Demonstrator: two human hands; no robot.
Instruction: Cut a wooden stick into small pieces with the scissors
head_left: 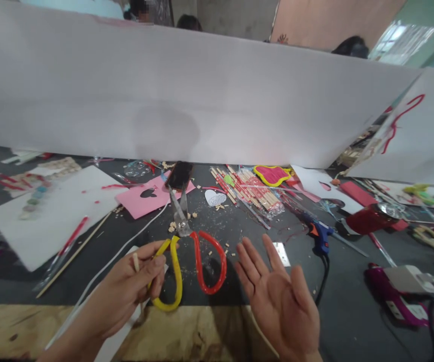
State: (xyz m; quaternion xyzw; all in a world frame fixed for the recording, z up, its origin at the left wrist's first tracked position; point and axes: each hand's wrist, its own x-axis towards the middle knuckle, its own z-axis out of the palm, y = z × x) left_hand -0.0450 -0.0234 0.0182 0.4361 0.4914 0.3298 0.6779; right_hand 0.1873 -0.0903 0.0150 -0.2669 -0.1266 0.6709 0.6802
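A pair of scissors (pixel 182 221) with one yellow and one red handle points away from me, its blades spread. My left hand (pixel 136 281) grips the yellow handle and also has a thin pale stick (pixel 136 262) between its fingers. To the right of the red handle, my right hand (pixel 277 296) is palm up with its fingers spread, holding nothing. Beyond the blade tips lies a dark phone (pixel 180 175) on pink paper (pixel 141 200). A white paper heart (pixel 215 198) rests right of the blades, among small wooden bits.
Red-and-cream sticks (pixel 254 188) lie beyond my hands. On the right are a blue glue gun (pixel 320 234), a red can (pixel 373 217) and a purple power strip (pixel 396 301) with a white charger. White paper (pixel 62 211) covers the left. A white board (pixel 201 95) stands behind.
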